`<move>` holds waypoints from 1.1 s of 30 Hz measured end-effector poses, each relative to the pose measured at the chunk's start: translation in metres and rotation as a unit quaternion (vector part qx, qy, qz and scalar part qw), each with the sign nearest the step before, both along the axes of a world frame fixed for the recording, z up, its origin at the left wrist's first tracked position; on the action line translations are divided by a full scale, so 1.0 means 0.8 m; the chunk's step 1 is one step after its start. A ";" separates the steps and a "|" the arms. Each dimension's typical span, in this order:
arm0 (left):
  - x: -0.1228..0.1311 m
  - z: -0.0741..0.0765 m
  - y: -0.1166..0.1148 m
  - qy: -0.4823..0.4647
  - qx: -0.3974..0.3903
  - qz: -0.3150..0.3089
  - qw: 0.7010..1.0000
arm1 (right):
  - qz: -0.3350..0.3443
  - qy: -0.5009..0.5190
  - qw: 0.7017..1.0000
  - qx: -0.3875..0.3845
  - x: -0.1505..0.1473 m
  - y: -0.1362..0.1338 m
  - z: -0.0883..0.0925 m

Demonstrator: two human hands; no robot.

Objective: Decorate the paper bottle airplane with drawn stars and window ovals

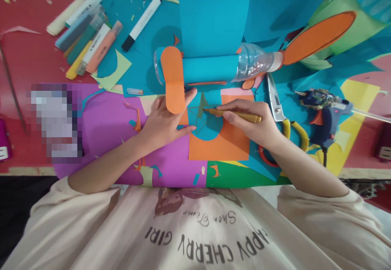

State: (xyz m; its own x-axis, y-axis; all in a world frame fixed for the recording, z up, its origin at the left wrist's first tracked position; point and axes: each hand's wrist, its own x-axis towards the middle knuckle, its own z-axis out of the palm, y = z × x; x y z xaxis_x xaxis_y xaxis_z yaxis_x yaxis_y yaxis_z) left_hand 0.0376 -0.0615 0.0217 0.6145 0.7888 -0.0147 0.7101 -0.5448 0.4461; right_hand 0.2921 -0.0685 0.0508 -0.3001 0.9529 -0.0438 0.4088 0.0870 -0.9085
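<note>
My right hand is closed around a yellow-brown marker. The marker's tip rests on a round blue paper piece that bears the outline of a star, one point of it coloured dull green. Beneath this piece lies an orange sheet. With fingers spread, my left hand lies at the left edge of the blue piece. An orange strip with rounded ends covers part of its fingers. Just beyond both hands is a clear plastic bottle wrapped in blue paper, with an orange oval at its cap.
Several markers lie at the back left, and a white marker with a black cap is nearby. To the right are scissors and a blue glue gun. A purple sheet and paper scraps cover the left side, beside a pixelated object.
</note>
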 end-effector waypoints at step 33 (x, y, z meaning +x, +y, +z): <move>0.001 0.004 -0.001 0.012 -0.007 0.005 1.000 | -0.020 0.021 1.000 0.004 -0.001 0.001 -0.002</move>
